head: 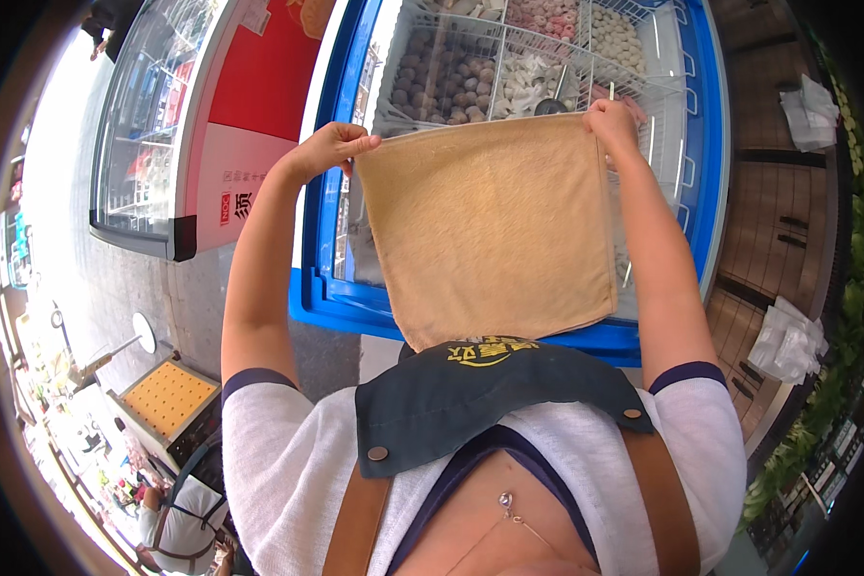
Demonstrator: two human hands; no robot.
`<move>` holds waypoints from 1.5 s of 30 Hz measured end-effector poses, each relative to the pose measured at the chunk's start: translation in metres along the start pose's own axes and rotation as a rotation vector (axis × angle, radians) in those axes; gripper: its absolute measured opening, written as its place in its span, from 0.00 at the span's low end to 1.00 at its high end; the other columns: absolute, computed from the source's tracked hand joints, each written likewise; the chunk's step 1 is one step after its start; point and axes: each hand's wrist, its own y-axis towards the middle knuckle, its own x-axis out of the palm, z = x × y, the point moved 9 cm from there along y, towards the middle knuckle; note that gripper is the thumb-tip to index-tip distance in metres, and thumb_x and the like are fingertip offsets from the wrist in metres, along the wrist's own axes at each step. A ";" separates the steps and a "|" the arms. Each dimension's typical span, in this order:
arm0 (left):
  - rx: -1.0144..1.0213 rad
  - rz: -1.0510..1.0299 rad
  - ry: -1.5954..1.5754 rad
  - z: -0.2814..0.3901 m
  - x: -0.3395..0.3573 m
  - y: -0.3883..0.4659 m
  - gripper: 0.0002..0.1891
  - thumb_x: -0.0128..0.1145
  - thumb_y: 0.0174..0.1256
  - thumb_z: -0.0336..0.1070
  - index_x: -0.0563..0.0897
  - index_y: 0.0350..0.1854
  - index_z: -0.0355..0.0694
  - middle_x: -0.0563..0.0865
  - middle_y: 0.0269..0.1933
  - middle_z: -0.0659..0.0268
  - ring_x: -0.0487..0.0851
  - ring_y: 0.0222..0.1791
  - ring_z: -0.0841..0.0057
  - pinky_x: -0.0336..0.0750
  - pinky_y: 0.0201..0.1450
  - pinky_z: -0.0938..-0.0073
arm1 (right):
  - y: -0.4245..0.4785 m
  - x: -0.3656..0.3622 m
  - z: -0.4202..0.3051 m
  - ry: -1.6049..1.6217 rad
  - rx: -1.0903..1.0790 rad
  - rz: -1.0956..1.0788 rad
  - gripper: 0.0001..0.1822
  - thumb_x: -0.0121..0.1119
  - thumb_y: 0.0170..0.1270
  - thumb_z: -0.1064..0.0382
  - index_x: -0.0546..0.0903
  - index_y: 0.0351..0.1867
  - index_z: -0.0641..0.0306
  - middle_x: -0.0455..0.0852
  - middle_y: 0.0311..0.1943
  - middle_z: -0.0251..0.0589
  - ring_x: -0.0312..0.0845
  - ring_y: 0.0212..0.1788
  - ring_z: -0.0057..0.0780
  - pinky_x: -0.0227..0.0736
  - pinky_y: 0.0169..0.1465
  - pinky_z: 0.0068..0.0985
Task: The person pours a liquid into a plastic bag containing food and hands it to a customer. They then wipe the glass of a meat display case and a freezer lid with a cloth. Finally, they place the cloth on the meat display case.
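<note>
A tan cloth (pixel 489 223) hangs spread between my two hands. My left hand (pixel 335 149) pinches its upper left corner, thumb on top. At the upper right corner, my right hand (pixel 612 126) grips the edge in closed fingers. Behind the cloth is a blue-framed chest freezer (pixel 709 144), partly covered by it. White wire baskets divide the inside, with brown balls (pixel 443 79), white pieces (pixel 522 79), pink pieces (pixel 547 16) and small white balls (pixel 615 39). A dark ladle or scoop (pixel 551 106) lies among the white pieces, just beyond the cloth's top edge.
A second display freezer (pixel 151 129) with a red and pink side stands to the left. Lower left are a yellow-topped stand (pixel 169 396) and another person (pixel 183 522). On the right, plastic bags (pixel 788 342) hang by a brown slatted surface (pixel 756 216), with leafy vegetables (pixel 781 461) beyond.
</note>
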 end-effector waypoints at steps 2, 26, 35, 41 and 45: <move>-0.018 -0.052 -0.082 -0.003 -0.002 -0.002 0.18 0.67 0.50 0.54 0.82 0.23 0.43 0.80 0.22 0.68 0.78 0.26 0.77 0.74 0.38 0.76 | 0.000 0.001 0.003 0.028 0.003 -0.007 0.04 0.58 0.40 0.63 0.80 0.18 0.59 0.81 0.18 0.37 0.76 0.23 0.29 0.67 0.28 0.28; 0.210 -0.116 0.397 0.060 0.012 -0.019 0.09 0.62 0.57 0.43 0.82 0.27 0.43 0.78 0.31 0.66 0.74 0.38 0.75 0.67 0.49 0.65 | 0.009 0.009 0.014 0.033 0.032 -0.062 0.04 0.58 0.36 0.61 0.79 0.14 0.57 0.78 0.13 0.34 0.74 0.20 0.29 0.64 0.25 0.27; 0.298 0.443 0.711 0.026 -0.011 0.014 0.17 0.69 0.47 0.43 0.81 0.38 0.43 0.78 0.47 0.61 0.73 0.52 0.67 0.61 0.54 0.63 | -0.001 0.003 -0.006 -0.155 0.006 0.052 0.06 0.57 0.40 0.60 0.80 0.20 0.57 0.83 0.24 0.38 0.79 0.30 0.35 0.70 0.33 0.31; 0.089 0.822 0.359 -0.017 0.016 -0.066 0.26 0.67 0.52 0.43 0.73 0.49 0.37 0.75 0.43 0.54 0.77 0.40 0.64 0.73 0.41 0.67 | 0.004 0.010 0.001 -0.176 -0.074 0.090 0.17 0.61 0.43 0.53 0.77 0.36 0.54 0.84 0.37 0.38 0.75 0.47 0.40 0.70 0.46 0.32; 0.031 0.849 0.256 -0.044 0.101 -0.142 0.27 0.68 0.52 0.44 0.72 0.48 0.32 0.76 0.31 0.58 0.76 0.34 0.66 0.71 0.37 0.69 | 0.006 0.004 0.009 -0.067 -0.079 0.071 0.29 0.67 0.41 0.48 0.75 0.47 0.52 0.80 0.44 0.42 0.72 0.53 0.39 0.70 0.51 0.34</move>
